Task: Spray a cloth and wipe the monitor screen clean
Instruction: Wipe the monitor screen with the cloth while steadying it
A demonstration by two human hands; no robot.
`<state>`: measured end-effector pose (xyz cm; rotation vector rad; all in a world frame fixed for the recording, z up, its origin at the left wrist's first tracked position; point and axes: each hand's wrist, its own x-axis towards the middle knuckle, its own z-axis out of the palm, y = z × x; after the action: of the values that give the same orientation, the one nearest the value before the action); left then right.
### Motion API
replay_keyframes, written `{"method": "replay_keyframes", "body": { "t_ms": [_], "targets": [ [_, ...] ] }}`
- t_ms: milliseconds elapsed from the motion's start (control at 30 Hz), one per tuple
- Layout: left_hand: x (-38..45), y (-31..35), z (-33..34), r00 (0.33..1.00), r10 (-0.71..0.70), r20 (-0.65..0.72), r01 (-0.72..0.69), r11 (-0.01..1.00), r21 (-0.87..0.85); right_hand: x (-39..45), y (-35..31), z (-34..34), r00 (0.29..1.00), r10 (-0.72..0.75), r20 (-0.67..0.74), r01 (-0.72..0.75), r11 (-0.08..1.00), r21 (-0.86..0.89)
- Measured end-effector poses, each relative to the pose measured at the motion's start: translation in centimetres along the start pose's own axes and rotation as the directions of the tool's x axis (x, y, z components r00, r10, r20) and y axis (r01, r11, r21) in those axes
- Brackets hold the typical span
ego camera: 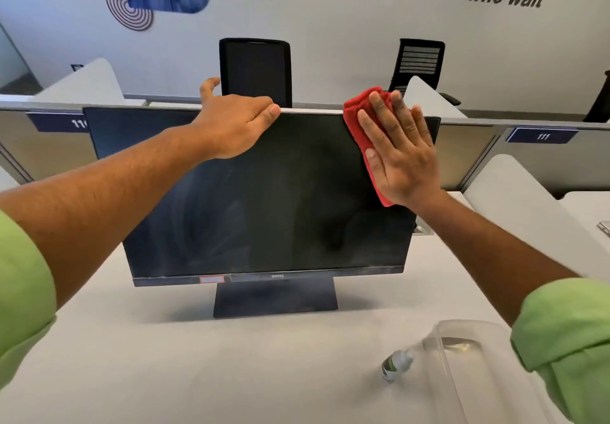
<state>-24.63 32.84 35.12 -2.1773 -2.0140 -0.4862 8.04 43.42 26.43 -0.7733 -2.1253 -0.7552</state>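
A black monitor (264,205) stands on its base on the white desk, its dark screen streaked with smears. My left hand (231,123) grips the monitor's top edge near the middle, fingers curled over the rim. My right hand (399,152) lies flat with spread fingers, pressing a red cloth (358,116) against the screen's upper right corner. A small spray bottle (394,364) with a green label stands on the desk at the lower right, apart from both hands.
A clear plastic tray (462,351) lies beside the spray bottle. The white desk (198,357) stretches in front of the monitor. Grey partitions and two black office chairs (255,70) stand behind it. A white divider (515,192) rises at the right.
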Motion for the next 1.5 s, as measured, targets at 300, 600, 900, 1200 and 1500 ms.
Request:
{"method": "replay_keyframes", "body": {
  "t_ms": [300,600,900,1200,1500],
  "targets": [
    [0.1,0.2,0.2,1.0,0.014,-0.02,-0.014,1.0,-0.007,-10.0,-6.0,2.3,0.967,-0.2,0.158,0.189,0.979,0.08],
    [-0.6,-0.2,0.3,0.995,0.097,-0.029,-0.093,0.991,0.1,-16.6,-10.0,2.4,0.803,-0.454,0.385,0.392,0.89,0.231],
    [-1.5,-0.5,0.5,0.981,0.186,-0.061,-0.173,0.97,0.172,-9.4,-5.3,1.0,0.973,-0.152,0.176,0.144,0.988,0.055],
    [-1.3,-0.4,1.2,0.974,0.202,-0.097,-0.171,0.949,0.266,-1.9,-0.9,-0.2,0.991,0.099,0.092,-0.102,0.995,0.023],
    [-1.0,-0.4,1.5,0.969,0.214,-0.119,-0.174,0.943,0.285,-13.2,-7.4,2.3,0.969,-0.092,0.229,0.06,0.987,0.146]
  ]
}}
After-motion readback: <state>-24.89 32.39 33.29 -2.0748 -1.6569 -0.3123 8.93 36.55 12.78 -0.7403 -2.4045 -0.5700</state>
